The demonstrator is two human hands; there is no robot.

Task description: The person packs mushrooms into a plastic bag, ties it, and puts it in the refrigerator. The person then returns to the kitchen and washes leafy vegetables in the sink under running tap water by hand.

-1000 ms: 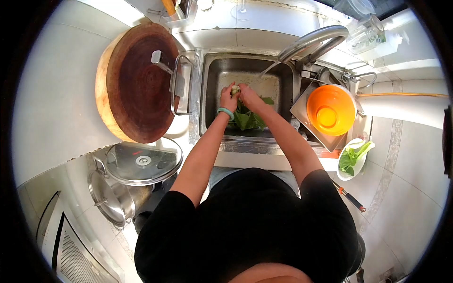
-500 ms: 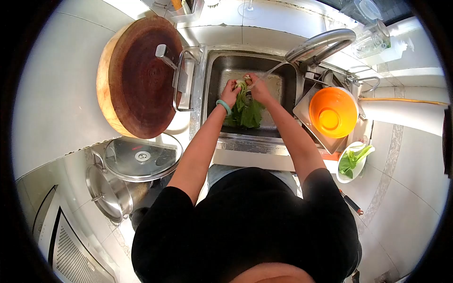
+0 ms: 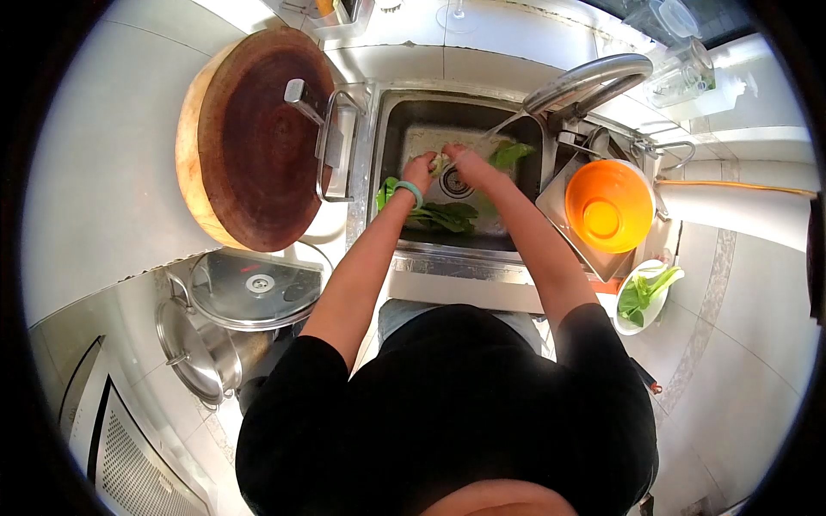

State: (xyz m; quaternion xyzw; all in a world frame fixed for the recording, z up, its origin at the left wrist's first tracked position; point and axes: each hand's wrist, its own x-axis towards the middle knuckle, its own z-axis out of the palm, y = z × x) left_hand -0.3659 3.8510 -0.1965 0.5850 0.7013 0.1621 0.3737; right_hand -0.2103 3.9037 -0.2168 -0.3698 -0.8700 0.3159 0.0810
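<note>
Over the sink [image 3: 508, 230], my left hand [image 3: 418, 172], with a pale green bracelet at the wrist, is closed on the pale stem end of leafy greens [image 3: 440, 163]. A green leaf [image 3: 385, 194] shows on that hand's far left side. My right hand [image 3: 468, 165] meets the same stem end, its fingers closed and partly hidden. Just right of it spreads another green leaf [image 3: 511, 154]; whether the fingers hold its stalk is hidden. Dark green leaves [image 3: 447, 217] lie low in the basin near the front wall. Water runs from the faucet [image 3: 594, 77] towards my right hand.
To the right, an orange bowl [image 3: 609, 206] sits on a metal tray [image 3: 564, 193]. Beyond it is a white bowl of greens [image 3: 638, 297]. A thick round chopping board [image 3: 258, 138] leans on the left beside a metal rack [image 3: 331, 146]. Lidded pots [image 3: 258, 288] stand below it.
The bunch that hung between my hands has parted: leaves now lie low in the basin, with one leaf left of my left hand and another right of my right. The drain shows.
</note>
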